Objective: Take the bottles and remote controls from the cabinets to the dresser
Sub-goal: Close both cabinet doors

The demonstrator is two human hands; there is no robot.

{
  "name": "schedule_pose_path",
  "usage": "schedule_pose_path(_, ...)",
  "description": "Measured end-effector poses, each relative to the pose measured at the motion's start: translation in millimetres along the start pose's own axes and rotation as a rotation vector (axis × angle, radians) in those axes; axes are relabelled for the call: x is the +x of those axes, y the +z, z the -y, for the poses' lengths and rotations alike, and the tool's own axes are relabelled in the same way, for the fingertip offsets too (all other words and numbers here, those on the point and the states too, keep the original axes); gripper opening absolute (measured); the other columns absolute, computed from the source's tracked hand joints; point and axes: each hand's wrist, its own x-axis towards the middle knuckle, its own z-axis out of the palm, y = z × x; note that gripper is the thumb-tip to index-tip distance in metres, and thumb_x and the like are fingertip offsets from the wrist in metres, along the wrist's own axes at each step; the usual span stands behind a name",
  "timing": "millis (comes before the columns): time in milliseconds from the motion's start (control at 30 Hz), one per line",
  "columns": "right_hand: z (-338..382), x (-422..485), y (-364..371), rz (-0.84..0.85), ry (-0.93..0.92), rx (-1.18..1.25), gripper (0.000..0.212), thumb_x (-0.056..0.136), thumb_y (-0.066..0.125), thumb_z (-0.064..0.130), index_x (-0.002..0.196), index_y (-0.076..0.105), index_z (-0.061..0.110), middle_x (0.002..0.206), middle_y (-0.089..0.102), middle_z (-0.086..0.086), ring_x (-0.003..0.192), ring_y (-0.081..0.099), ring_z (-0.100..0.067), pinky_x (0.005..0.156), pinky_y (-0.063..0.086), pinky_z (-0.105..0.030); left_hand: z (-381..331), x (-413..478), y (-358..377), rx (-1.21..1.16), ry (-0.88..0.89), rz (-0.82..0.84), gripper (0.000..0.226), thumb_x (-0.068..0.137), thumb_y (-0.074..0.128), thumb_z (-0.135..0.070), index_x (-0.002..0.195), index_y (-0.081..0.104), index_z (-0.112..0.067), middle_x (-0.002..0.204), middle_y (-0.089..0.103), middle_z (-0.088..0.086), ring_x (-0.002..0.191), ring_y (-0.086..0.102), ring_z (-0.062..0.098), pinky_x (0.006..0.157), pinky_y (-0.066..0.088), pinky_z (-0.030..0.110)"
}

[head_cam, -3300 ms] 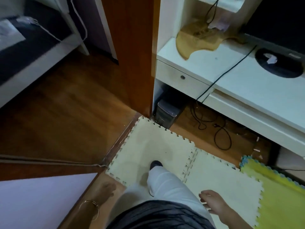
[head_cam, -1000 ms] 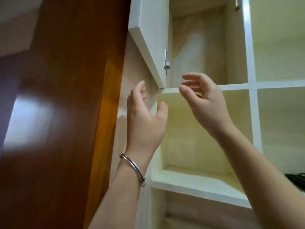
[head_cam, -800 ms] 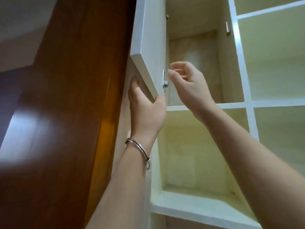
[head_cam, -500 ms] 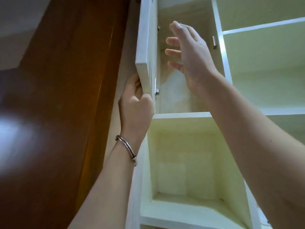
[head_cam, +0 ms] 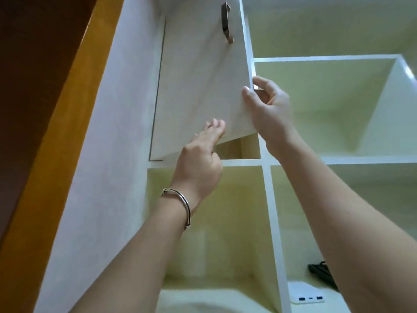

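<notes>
- No bottle or remote control shows for certain. The only candidate is a dark object [head_cam: 321,273] low in the right-hand cubby, too cropped to say whether it is a remote or a cable.
- The cabinet door [head_cam: 198,86] at upper left stands slightly ajar and hides nearly all of its compartment.
- The right hand [head_cam: 268,114] is clamped on the door's free edge, thumb on the face and fingers curled behind.
- The left hand [head_cam: 200,163] holds nothing. Its loosely bent fingertips touch the door's lower edge.
- To do this step well, I would swing the door from that edge grip or by the handle [head_cam: 226,22]. The left fingers should stay out of the gap at the shelf.
- Below lie the open cubbies [head_cam: 268,222] and a white USB hub [head_cam: 304,294].
</notes>
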Motion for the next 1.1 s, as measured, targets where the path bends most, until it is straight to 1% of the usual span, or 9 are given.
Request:
schedule_pose_path(67,-17.0,2.0,-9.0,-0.031,0.001,-0.110,0.041,0.086,0.060,0.024,0.124,0.057,0.009,0.101,0.063,-0.002,0.094,0.060,-0.014,0.099,0.049,-0.039,3.7,2.1,11.6,0.071,0.000,0.071,0.071,0.075,0.033,0.007,0.141,0.034,-0.018,0.152,0.031,-0.001,0.143,0.021,0.007,0.113,0.006,0.017)
schedule_pose_path(133,-33.2,3.6,-16.5,-0.055,-0.005,-0.219,0.039,0.086,0.060,0.028,0.123,0.057,0.013,0.100,0.065,-0.003,0.098,0.064,-0.017,0.095,0.051,-0.041,9.1,3.3,22.3,0.143,0.005,0.129,0.072,0.079,0.036,0.009,0.143,0.028,-0.021,0.155,0.024,-0.004,0.144,0.015,0.006,0.112,0.001,0.016)
schedule_pose_path(233,-51.9,6.4,-20.4,-0.067,0.045,-0.296,0.045,0.085,0.061,0.033,0.126,0.053,0.015,0.113,0.065,-0.007,0.108,0.061,-0.021,0.096,0.050,-0.042,17.1,3.9,34.3,0.232,0.014,0.198,0.072,0.081,0.036,0.007,0.145,0.022,-0.022,0.156,0.017,-0.006,0.145,0.009,0.005,0.114,-0.001,0.019)
schedule_pose_path(433,-77.3,9.7,-19.4,-0.061,0.135,-0.453,0.056,0.085,0.058,0.041,0.134,0.043,0.018,0.134,0.052,-0.005,0.119,0.053,-0.023,0.100,0.044,-0.043,24.5,4.7,50.1,0.311,-0.022,0.288,0.068,0.085,0.034,0.002,0.147,0.016,-0.020,0.158,0.008,-0.004,0.146,0.002,0.007,0.116,-0.002,0.023)
schedule_pose_path(500,-83.2,10.5,-19.3,-0.049,0.180,-0.488,0.059,0.086,0.056,0.043,0.137,0.039,0.017,0.137,0.050,-0.005,0.124,0.049,-0.024,0.103,0.041,-0.044,25.8,4.6,54.1,0.335,-0.035,0.307,0.067,0.086,0.034,0.000,0.147,0.014,-0.019,0.159,0.006,-0.003,0.146,0.001,0.008,0.116,-0.002,0.023)
schedule_pose_path(600,-88.8,10.6,-18.7,-0.048,0.177,-0.544,0.056,0.088,0.053,0.045,0.134,0.042,0.016,0.137,0.051,-0.003,0.126,0.048,-0.023,0.102,0.040,-0.043,27.8,2.4,58.7,0.341,-0.042,0.294,0.067,0.087,0.035,-0.003,0.147,0.013,-0.020,0.159,0.006,-0.005,0.146,0.000,0.007,0.116,-0.002,0.022)
schedule_pose_path(733,-88.6,9.5,-19.5,-0.044,0.176,-0.557,0.052,0.088,0.052,0.045,0.132,0.044,0.017,0.135,0.053,-0.001,0.125,0.048,-0.021,0.098,0.040,-0.041,26.6,0.4,60.1,0.349,-0.043,0.286,0.066,0.087,0.036,-0.005,0.147,0.014,-0.019,0.159,0.006,-0.004,0.146,0.001,0.008,0.117,-0.001,0.024)
schedule_pose_path(900,-86.2,10.6,-22.9,-0.004,0.188,-0.478,0.053,0.088,0.055,0.042,0.132,0.046,0.014,0.134,0.055,-0.003,0.123,0.051,-0.020,0.104,0.041,-0.041,22.7,-0.1,56.2,0.347,-0.051,0.294,0.064,0.087,0.036,-0.007,0.147,0.017,-0.018,0.159,0.008,-0.004,0.146,0.003,0.009,0.117,0.002,0.025)
schedule_pose_path(1100,-76.7,0.0,-38.0,0.112,0.267,-0.445,0.052,0.089,0.057,0.031,0.135,0.045,0.010,0.132,0.055,-0.008,0.121,0.053,-0.023,0.103,0.044,-0.042,10.6,-10.4,49.7,0.343,-0.085,0.286,0.060,0.089,0.039,-0.012,0.146,0.021,-0.013,0.157,0.016,-0.001,0.146,0.009,0.014,0.118,0.009,0.027)
